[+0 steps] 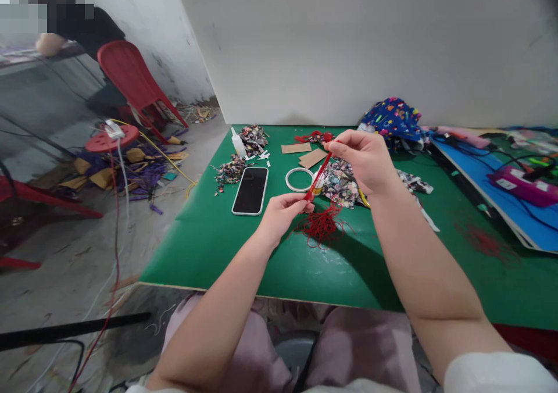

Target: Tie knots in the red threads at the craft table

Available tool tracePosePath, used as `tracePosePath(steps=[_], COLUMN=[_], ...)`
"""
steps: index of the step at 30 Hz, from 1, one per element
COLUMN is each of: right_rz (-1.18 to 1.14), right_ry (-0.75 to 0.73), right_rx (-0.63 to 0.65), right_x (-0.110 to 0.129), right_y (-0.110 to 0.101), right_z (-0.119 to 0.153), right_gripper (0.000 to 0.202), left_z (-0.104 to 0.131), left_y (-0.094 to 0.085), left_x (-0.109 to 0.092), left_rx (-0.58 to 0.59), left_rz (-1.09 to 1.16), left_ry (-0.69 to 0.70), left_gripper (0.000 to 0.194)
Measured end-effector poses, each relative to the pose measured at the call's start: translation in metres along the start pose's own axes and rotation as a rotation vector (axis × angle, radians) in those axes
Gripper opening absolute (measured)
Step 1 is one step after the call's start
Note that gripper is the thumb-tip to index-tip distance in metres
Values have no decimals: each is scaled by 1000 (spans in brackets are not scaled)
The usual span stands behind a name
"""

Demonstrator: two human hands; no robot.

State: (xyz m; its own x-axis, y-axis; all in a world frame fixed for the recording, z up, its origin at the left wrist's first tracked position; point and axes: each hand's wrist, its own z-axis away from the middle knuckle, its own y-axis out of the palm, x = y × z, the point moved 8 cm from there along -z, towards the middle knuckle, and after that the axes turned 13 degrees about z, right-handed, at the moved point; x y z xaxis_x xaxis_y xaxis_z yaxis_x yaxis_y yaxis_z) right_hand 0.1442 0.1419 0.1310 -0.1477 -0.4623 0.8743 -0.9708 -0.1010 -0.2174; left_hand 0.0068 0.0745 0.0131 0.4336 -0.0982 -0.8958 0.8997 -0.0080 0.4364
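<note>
A thin red strip (321,174) stretches at a slant between my hands above the green table (209,247). My left hand (285,211) pinches its lower end, and my right hand (361,156) pinches the upper end, higher and to the right. Just below my left hand lies a loose pile of red threads (321,225). Behind the strip are a white ring (299,179) and a heap of patterned fabric (340,184), partly hidden by my right hand. A phone (250,191) with a dark screen rests left of my left hand.
A white glue bottle (238,143), fabric scraps (231,170) and brown card pieces (296,148) lie toward the back. Blue patterned cloth (392,120), a blue board (488,178) and a purple device (523,186) are at right. A person sits at far left on a red chair (131,73).
</note>
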Motion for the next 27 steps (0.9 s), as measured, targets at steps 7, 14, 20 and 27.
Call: tracePosePath(steps=[7,14,20,27], right_rz=[156,282,131,173], right_ry=[-42,-143,-63,-80], right_rx=[75,251,323,226], right_x=[3,9,6,7], right_y=[11,55,66,50], right_z=[6,18,20,13], right_gripper=[10,9,9,11], left_z=[-5,1,3,-3], left_y=[-16,8,5,0], left_x=[-32,-59,-61,-51], left_rx=[-124,22,-23,-41], left_rz=[-290,-109,-128,-59], left_ry=[275,376,408,382], left_gripper=[34,54,42,34])
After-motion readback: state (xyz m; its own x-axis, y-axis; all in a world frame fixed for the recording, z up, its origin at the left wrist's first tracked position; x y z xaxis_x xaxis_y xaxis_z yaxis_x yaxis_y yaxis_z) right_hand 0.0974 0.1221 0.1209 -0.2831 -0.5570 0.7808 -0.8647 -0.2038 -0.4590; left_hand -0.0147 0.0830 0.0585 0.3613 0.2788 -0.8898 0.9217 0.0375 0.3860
